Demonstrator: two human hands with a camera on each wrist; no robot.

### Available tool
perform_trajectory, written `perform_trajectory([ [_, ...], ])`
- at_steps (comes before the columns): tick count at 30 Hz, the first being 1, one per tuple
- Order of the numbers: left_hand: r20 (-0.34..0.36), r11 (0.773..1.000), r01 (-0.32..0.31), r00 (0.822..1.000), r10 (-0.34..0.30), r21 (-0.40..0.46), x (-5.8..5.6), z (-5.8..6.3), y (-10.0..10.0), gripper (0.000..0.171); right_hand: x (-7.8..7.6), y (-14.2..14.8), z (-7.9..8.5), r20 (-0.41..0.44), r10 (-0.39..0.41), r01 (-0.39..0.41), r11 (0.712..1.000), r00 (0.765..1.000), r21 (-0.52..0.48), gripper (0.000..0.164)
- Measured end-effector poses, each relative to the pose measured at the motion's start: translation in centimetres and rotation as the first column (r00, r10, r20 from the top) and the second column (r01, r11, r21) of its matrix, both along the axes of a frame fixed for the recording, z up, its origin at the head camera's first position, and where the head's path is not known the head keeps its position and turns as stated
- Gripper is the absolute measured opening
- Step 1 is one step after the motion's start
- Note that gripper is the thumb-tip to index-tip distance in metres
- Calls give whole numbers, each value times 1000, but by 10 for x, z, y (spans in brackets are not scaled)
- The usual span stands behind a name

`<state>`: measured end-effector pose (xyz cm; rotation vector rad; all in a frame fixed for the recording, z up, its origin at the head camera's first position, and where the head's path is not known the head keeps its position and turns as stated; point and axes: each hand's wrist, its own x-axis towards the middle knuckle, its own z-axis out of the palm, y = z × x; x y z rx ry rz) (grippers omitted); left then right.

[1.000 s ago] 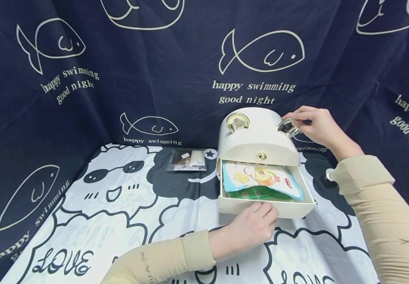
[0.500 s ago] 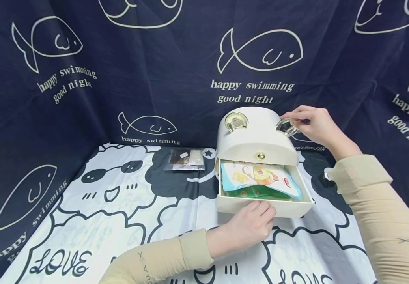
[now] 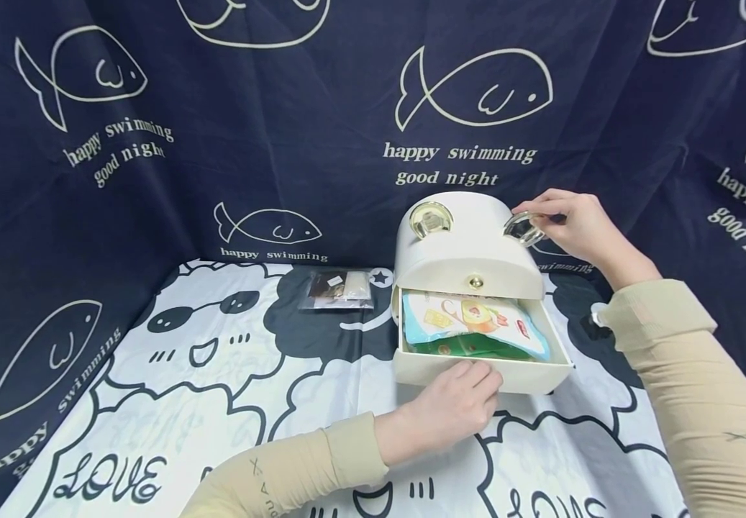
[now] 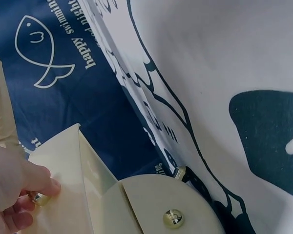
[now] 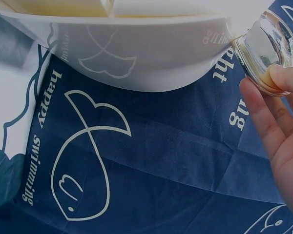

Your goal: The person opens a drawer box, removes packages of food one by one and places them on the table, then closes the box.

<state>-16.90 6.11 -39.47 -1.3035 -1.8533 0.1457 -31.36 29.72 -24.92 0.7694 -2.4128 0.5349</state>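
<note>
A cream storage box [image 3: 466, 244] with a rounded top and two shiny gold ears stands right of centre in the head view. Its lower drawer [image 3: 411, 368] is pulled out. Inside lie a white and light-blue snack bag [image 3: 476, 316] and, beneath it, a green packet [image 3: 476, 347]. My left hand [image 3: 457, 406] is at the drawer front, where thumb and fingers pinch a gold knob [image 4: 39, 198], partly hidden by them. My right hand [image 3: 570, 224] grips the box's right gold ear [image 5: 266, 51] between thumb and fingers.
A flat clear-wrapped packet [image 3: 339, 290], dark and white, lies left of the box. The upper compartment, with its own gold knob [image 3: 475, 282], is closed. A navy fish-print cloth [image 3: 269, 129] hangs close behind. A black-and-white printed cloth [image 3: 217, 403] covers the table.
The head view has shifted slightly. Both hands keep their hold on the box, and the drawer stays pulled out.
</note>
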Motion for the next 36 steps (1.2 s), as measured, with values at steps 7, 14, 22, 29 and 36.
perform_trajectory([
  [7,9,1000,14,1000,-14,4,-2,-2,-1,24,1,0,1,27,-12,12,1000,1000,-2,33],
  [14,7,1000,19,1000,-19,10,-4,-4,-4,27,0,0,1,2,6,-6,1000,1000,-11,32],
  [22,-19,1000,24,1000,-23,18,3,11,-11,44,-1,-1,0,10,4,-4,1000,1000,-11,33],
  [29,150,999,-8,989,15,-52,9,19,-15,29,0,-2,1,29,-23,23,1000,999,2,33],
  [36,260,994,2,965,25,-106,10,46,-23,29,2,-2,1,35,-38,38,999,999,6,32],
])
